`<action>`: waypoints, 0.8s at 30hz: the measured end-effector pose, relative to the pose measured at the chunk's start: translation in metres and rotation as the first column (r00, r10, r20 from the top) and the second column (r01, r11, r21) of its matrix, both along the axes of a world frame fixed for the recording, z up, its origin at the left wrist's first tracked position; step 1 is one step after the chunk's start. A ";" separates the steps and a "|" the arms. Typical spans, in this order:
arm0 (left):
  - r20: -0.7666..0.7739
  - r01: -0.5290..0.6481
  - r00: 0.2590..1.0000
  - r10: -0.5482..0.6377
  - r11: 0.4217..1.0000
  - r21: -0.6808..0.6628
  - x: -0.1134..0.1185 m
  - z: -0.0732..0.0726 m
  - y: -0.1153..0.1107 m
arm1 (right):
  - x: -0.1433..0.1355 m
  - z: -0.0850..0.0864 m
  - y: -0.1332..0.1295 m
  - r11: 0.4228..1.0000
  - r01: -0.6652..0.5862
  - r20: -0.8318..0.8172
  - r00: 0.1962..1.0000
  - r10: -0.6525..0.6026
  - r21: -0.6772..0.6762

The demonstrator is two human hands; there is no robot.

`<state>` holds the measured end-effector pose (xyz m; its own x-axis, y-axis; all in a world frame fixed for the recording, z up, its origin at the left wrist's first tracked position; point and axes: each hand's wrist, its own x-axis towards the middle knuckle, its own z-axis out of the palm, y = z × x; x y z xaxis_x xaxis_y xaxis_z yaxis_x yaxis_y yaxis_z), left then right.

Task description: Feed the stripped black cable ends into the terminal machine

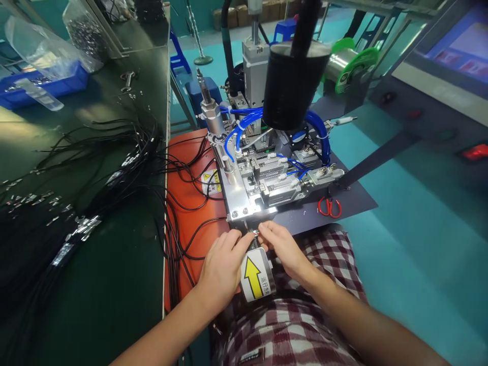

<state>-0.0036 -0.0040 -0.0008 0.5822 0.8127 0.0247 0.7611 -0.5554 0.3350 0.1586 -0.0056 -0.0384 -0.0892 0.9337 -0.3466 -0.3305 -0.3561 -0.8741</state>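
My left hand (224,256) and my right hand (281,247) meet at the front edge of a bench machine (244,195). Both have thumb and fingers closed in a pinch. A small shiny metal piece (256,234) shows between the fingertips, too small to name; my right fingertips are on it. What the left fingers hold, if anything, is hidden. Just below the hands is a curved cover (269,272) with a white label and a yellow arrow. Black cables (173,254) run past my left hand over the orange-red surface (190,203).
Bundled black cables with metal ends (82,226) lie on the dark green table (125,284) at left, with a blue bin (70,81) behind. Red-handled scissors (330,207) lie right of the machine. A black cylindrical lamp (295,86) overhangs it. A green wire spool (360,58) stands behind.
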 end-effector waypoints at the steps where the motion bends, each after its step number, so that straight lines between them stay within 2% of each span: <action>1: -0.012 0.003 1.000 -0.003 1.000 -0.003 0.001 0.001 0.000 | -0.001 -0.001 0.000 0.999 0.026 0.027 0.999 -0.026 0.024; 6: -0.062 -0.018 0.998 0.018 1.000 -0.001 0.007 0.007 0.002 | -0.007 -0.005 -0.003 0.990 0.099 0.108 0.988 -0.109 0.097; 10: 0.046 -0.041 0.998 0.041 0.999 -0.009 -0.002 0.008 -0.006 | -0.006 -0.004 -0.002 0.991 0.068 0.099 0.992 -0.080 0.119; 13: 0.066 -0.166 0.985 0.162 0.985 0.054 -0.019 0.003 -0.024 | -0.003 -0.006 -0.001 0.990 0.053 0.101 0.993 -0.066 0.130; 16: -0.031 -0.259 0.964 0.266 0.954 0.151 -0.035 -0.002 -0.047 | -0.002 -0.010 -0.001 0.990 0.055 0.103 0.992 -0.068 0.126; 20: -0.134 -0.217 0.957 0.258 0.941 0.261 -0.043 -0.005 -0.062 | -0.004 -0.012 0.000 0.992 0.060 0.106 0.992 -0.073 0.113; 24: -0.190 -0.186 0.945 0.266 0.916 0.355 -0.044 -0.007 -0.060 | 0.000 -0.010 0.001 0.993 0.064 0.106 0.992 -0.074 0.096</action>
